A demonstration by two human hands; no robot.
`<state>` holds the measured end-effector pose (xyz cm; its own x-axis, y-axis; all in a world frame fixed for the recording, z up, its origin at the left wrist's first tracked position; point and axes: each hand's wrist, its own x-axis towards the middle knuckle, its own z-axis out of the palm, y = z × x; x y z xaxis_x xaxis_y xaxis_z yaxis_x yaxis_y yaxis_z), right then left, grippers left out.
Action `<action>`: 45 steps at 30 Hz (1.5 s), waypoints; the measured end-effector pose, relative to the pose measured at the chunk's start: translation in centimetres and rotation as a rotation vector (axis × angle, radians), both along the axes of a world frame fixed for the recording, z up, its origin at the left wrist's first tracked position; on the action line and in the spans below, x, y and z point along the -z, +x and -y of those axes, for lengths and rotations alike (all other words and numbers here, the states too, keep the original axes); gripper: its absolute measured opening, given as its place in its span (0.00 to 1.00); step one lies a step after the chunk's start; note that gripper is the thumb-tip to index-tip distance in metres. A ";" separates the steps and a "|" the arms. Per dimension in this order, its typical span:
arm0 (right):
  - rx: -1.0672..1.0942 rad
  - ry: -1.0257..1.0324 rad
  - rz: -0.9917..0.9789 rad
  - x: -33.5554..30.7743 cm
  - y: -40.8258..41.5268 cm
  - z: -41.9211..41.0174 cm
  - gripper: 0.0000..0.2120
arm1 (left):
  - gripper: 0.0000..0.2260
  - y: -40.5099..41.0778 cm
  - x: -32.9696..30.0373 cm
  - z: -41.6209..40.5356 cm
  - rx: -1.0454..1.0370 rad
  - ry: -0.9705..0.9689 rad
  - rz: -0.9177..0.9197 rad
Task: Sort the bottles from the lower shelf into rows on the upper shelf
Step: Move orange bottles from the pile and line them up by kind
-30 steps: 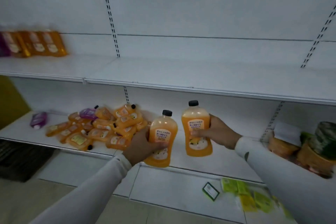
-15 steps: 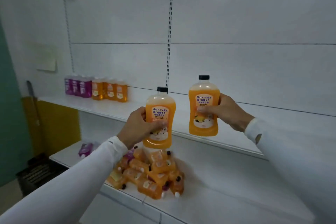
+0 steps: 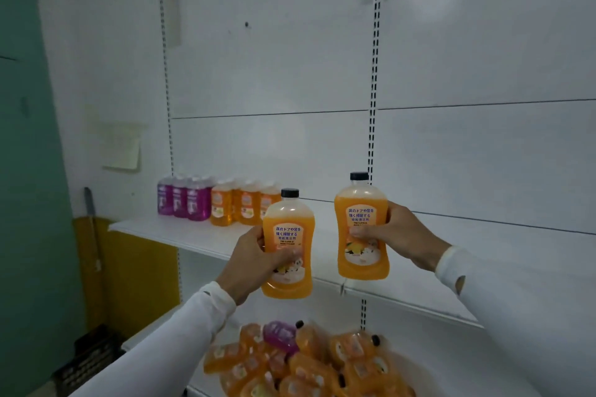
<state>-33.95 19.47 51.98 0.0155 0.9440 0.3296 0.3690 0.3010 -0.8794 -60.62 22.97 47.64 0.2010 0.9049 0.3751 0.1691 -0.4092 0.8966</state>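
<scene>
My left hand (image 3: pixel 254 263) grips an orange bottle (image 3: pixel 288 248) with a black cap, upright, in front of the upper shelf (image 3: pixel 180 235). In my right hand (image 3: pixel 395 234) is a second orange bottle (image 3: pixel 361 229), held upright and a little higher, over the shelf's front edge. At the shelf's far left stand purple bottles (image 3: pixel 183 201) in a row, then orange bottles (image 3: pixel 242 206) beside them. A heap of orange bottles (image 3: pixel 300 367) with one purple bottle (image 3: pixel 280 335) lies on the lower shelf below my hands.
The white back wall has slotted uprights (image 3: pixel 373 106). A green wall (image 3: pixel 25 171) and a yellow panel (image 3: pixel 135 267) stand at the left, with a dark crate (image 3: pixel 87 361) on the floor. A pale note (image 3: pixel 121 148) hangs on the wall.
Both hands have carried their bottles up from the lower shelf to the upper shelf's height. My view has swung left and closer to the standing rows.
</scene>
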 end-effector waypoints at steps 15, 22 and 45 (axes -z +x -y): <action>0.098 -0.041 -0.026 3.2 3.1 -22.1 0.24 | 0.18 3.9 2.3 -24.4 0.092 -0.068 -0.022; 0.183 -0.091 -0.047 5.7 2.5 -27.2 0.24 | 0.22 5.0 4.6 -32.7 0.190 -0.117 -0.064; 0.501 -0.203 0.173 8.4 0.5 -33.9 0.26 | 0.24 6.3 6.9 -43.3 0.355 -0.066 -0.206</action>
<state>-33.49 53.41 43.62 0.4397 0.8799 0.1801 0.5671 -0.1165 -0.8154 -54.29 66.26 40.77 0.5700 0.7864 0.2381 0.2064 -0.4175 0.8849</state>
